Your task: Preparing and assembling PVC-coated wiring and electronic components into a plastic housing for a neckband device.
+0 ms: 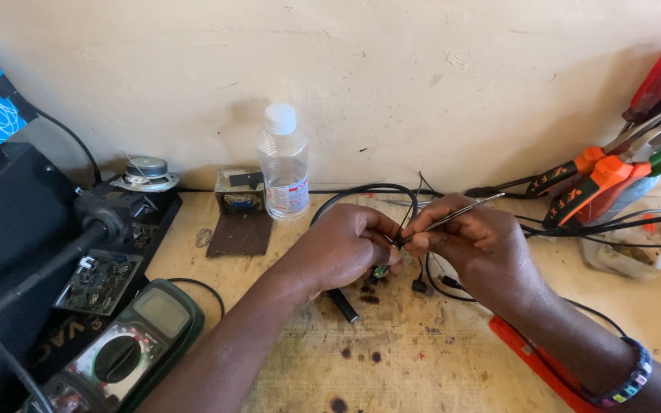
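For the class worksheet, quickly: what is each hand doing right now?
Left hand: closed, pinching a small component with thin black wires.
Right hand: closed, holding metal tweezers at that component.

Left hand point(350, 245), right hand point(472, 241) — fingertips pinched, meeting mid-frame — forearms angled inward.

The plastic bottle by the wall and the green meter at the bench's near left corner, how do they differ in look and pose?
The plastic bottle stands upright against the wall; the green meter lies flat, face up. The bottle is clear with a white cap and a label band; the meter is dark green and opaque, with a grey screen and a round dial. The bottle is tall and slim; the meter is broad and flat. Both rest on the wooden bench, untouched by either hand.
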